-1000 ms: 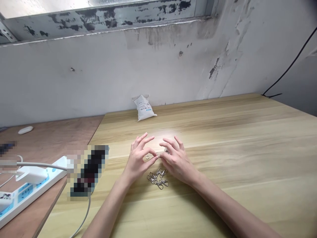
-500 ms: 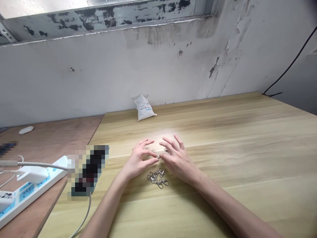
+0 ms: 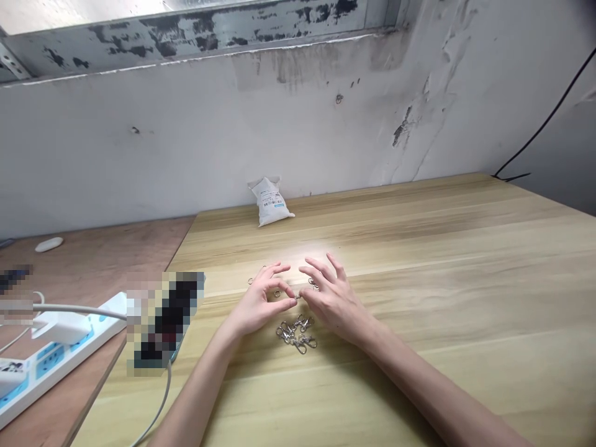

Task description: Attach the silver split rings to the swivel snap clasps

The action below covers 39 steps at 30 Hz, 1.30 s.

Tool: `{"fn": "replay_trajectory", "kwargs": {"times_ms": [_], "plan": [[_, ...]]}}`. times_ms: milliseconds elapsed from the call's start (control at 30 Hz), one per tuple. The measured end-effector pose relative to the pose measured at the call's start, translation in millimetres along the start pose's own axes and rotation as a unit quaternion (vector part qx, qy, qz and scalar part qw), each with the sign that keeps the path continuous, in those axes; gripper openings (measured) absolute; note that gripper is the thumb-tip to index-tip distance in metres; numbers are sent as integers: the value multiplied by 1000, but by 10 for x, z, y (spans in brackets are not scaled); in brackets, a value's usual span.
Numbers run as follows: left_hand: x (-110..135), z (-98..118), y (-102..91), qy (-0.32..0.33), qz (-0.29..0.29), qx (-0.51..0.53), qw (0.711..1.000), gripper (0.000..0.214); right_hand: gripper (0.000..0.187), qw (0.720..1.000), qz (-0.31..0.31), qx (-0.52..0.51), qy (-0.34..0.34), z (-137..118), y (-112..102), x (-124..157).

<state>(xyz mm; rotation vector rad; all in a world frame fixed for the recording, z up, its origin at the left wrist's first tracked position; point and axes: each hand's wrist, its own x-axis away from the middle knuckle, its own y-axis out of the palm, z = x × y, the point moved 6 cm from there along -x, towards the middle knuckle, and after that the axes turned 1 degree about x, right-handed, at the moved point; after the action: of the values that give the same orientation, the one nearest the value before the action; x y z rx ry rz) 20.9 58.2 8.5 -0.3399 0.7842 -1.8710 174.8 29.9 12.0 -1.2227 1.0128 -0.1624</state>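
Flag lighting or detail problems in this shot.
Head view: glare on the table beyond left hand and right hand; head view: soft shadow under right forearm; head view: window overexposed; head view: metal piece between fingertips too small to make out.

Both bare forearms reach in from the bottom edge, the left one point(image 3: 207, 375) and the right one point(image 3: 419, 385) slanting inward. The left hand point(image 3: 258, 302) pinches thumb toward index finger; the right hand point(image 3: 331, 303) meets it fingertip-close, its thumb hidden, other fingers raised and spread.
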Motion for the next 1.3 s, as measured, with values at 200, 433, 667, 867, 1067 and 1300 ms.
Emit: {"fn": "replay_trajectory", "kwargs": {"times_ms": [200,433,667,867,1067,1300], "plan": [[-6,-38,34,-38,-22,29,999,15,11,1000,4,-1,-5,-3,1,0],[-11,6,33,7,4,-3,1000,9,11,1000,-2,-7,1,0,15,0],[-6,100,-21,89,58,-132,985,6,15,1000,-4,-3,9,4,31,-1],[16,136,-49,140,87,-222,961,7,15,1000,-4,6,14,29,4,-20],[54,277,-64,200,151,-283,926,10,14,999,0,-7,31,65,-25,-24],[68,332,-36,235,180,-348,890,13,16,998,12,-35,46,73,-58,-22]]}}
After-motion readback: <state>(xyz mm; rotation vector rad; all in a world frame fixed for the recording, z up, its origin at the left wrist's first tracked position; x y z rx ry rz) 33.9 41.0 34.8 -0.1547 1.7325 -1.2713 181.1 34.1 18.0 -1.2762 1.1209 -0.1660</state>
